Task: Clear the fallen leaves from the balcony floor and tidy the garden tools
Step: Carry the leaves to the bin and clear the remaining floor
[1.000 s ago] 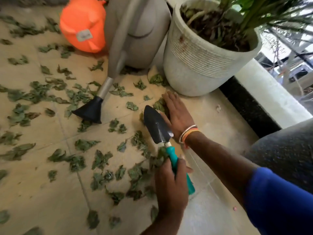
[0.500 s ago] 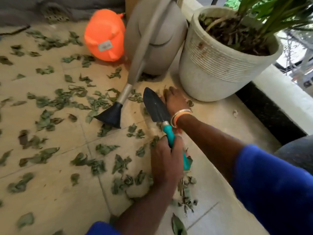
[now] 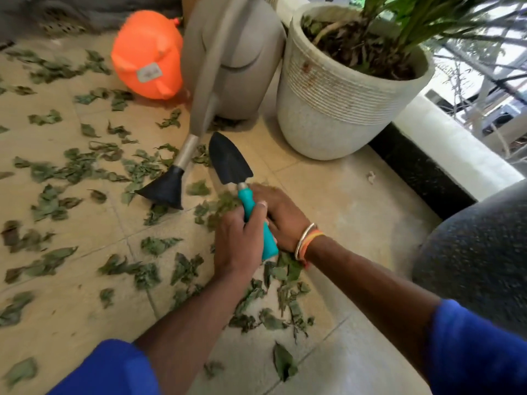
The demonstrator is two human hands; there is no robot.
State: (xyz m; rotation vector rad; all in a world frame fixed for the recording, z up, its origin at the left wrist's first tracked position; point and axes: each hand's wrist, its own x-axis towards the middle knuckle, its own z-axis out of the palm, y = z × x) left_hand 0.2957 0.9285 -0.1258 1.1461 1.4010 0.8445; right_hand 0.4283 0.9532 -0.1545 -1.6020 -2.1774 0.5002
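Left hand (image 3: 239, 238) curls around the teal handle of the trowel (image 3: 228, 161) at the centre of the frame. The tool's long axis runs up and slightly left, with the blade tip near the watering can (image 3: 228, 67). Right hand (image 3: 282, 218) lies flat, fingers straight, just beside the handle on a small heap of fallen leaves (image 3: 225, 203). Most other leaves lie further left, nearer the left hand.

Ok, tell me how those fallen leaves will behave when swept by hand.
The leaves look thin, curled and dry, so probably very light and apt to scatter or crumble. They lie loose on smooth floor tiles, so the right hand, held flat, should slide them easily.
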